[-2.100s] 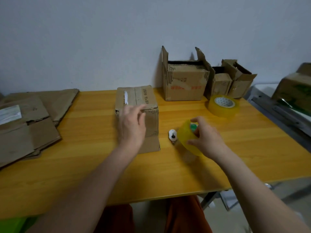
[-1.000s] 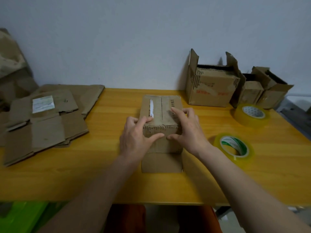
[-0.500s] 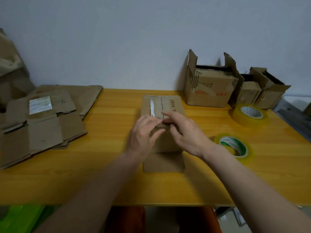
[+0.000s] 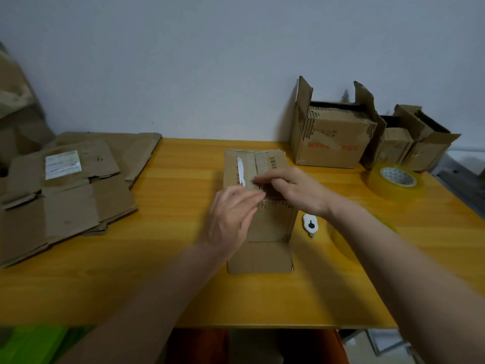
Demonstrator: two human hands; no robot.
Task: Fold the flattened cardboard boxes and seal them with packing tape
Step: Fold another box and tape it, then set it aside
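Pressing down on the small brown cardboard box (image 4: 258, 206) mid-frame w/ both hands: left hand (image 4: 231, 216) fingers straight, flat on top, right hand (image 4: 294, 189) fingers curled at the seam, prob smoothing tape; can't tell if it's pinching anything.

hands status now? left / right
Left hand: open, straight fingers pressing the top front edge of the cardboard box.
Right hand: fingers curled on the box top; whether it pinches anything cannot be told.
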